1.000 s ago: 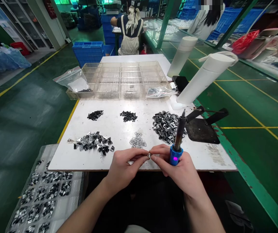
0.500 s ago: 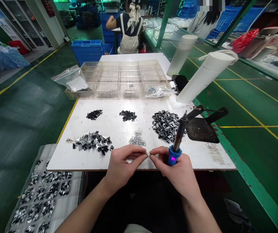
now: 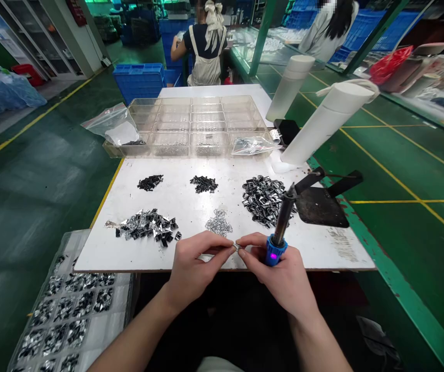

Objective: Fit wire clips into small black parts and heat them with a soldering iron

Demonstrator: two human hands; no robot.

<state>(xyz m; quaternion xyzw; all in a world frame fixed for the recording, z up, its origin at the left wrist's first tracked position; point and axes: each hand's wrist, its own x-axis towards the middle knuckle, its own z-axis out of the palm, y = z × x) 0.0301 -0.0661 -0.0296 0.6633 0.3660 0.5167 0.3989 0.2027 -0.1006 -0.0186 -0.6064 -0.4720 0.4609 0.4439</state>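
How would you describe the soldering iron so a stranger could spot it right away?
Find the white table, then the right hand at its near edge. The iron rises from that hand, tip up and slightly tilted. Its blue collar with a glowing purple light sets it apart from the black stand and the black-and-silver pile nearby.

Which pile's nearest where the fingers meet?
The all-silver pile, front centre, just beyond the fingers. The other four piles lie farther off and show black.
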